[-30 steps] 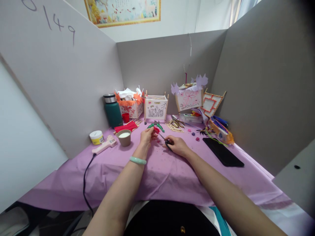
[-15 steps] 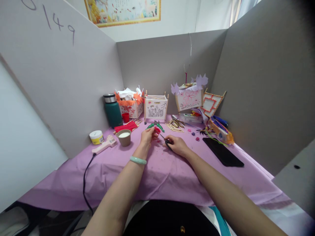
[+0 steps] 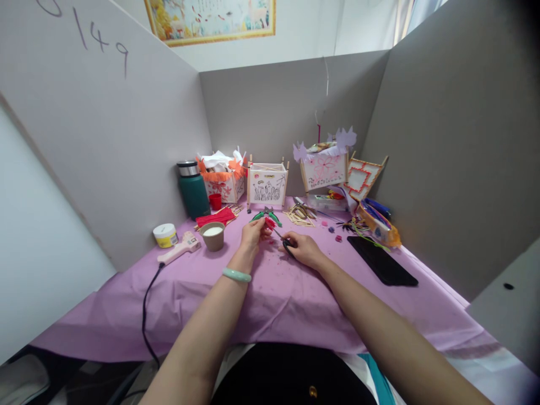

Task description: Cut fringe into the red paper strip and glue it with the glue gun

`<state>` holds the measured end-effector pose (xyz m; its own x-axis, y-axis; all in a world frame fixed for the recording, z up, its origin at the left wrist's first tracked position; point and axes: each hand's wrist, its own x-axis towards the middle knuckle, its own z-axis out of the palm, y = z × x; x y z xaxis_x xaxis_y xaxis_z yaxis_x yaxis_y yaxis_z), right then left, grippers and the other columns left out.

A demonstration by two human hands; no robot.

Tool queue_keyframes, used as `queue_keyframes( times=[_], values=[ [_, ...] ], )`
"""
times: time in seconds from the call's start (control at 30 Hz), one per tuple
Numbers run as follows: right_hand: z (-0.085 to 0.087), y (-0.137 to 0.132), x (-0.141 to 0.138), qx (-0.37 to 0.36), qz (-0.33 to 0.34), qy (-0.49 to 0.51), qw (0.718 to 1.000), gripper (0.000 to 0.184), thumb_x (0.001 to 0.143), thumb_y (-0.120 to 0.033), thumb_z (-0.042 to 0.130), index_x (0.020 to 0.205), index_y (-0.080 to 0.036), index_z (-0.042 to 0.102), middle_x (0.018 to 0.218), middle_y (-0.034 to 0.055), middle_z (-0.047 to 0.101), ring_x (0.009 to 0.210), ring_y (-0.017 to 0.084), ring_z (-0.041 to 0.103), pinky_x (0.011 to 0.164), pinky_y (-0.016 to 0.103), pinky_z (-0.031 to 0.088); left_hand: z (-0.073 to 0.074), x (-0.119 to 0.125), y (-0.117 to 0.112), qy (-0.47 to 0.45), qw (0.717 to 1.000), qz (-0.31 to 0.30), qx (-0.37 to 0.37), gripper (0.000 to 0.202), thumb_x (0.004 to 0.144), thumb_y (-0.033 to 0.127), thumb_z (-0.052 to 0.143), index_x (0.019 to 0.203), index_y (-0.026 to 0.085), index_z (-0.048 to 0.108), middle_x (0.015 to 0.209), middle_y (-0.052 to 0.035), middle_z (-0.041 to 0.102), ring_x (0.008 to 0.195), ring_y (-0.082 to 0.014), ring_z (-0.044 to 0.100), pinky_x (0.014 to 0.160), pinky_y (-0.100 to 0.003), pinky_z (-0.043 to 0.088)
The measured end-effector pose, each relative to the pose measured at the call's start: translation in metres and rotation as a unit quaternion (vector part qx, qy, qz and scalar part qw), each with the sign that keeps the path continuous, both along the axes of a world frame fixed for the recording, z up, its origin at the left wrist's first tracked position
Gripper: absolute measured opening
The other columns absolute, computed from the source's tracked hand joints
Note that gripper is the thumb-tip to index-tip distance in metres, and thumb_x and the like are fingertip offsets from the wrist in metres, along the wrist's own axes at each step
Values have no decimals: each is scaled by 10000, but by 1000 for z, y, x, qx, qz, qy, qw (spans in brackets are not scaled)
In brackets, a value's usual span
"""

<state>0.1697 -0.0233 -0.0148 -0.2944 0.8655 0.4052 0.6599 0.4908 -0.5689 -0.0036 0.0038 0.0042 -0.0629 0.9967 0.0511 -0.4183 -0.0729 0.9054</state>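
Note:
Between the fingertips of my left hand is a small red fringed piece; its exact material is too small to tell. My right hand is closed around the black handles of a pair of scissors. The scissor blades point up and left, with their tips at the lower edge of the red piece. Tiny red scraps lie on the purple cloth below both hands. Just beyond my left hand lie green-handled pliers.
To the left stand a beige cup of white stuff, a pink glue gun, a white jar and a green bottle. Decorated paper lanterns line the back. Wooden sticks and a black phone-like slab are to the right.
Hardly anything differs. Both hands, the red piece and the scissors stay in almost the same place.

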Motion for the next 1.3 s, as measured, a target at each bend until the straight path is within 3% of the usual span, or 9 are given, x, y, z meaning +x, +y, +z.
queue_keyframes(
  times=[0.63, 1.0, 1.3],
  values=[
    [1, -1, -1, -5, -5, -5, 1000, 276, 727, -410, 686, 918, -211, 663, 685, -14, 632, 608, 128, 538, 571, 217, 339, 0, -1, -1, 0, 1000, 2, -2, 218, 729, 318, 683, 739, 114, 607, 500, -10, 579, 426, -118, 550, 476, -254, 476],
    [-3, 2, 3, -31, 38, 41, 998, 342, 715, -488, 660, 907, -205, 649, 645, -33, 583, 600, 120, 510, 546, 205, 343, 6, -2, -1, -22, 999, 36, -21, 177, 750, 276, 660, 723, 119, 584, 538, -2, 602, 408, -78, 539, 462, -198, 433],
    [-5, 3, 3, -30, 48, 38, 998, 369, 696, -509, 664, 901, -202, 654, 658, -34, 581, 607, 118, 505, 552, 206, 350, 8, -3, -1, -40, 997, 51, -32, 140, 749, 239, 654, 728, 118, 587, 521, 7, 589, 394, -82, 532, 461, -210, 445]
  ],
)
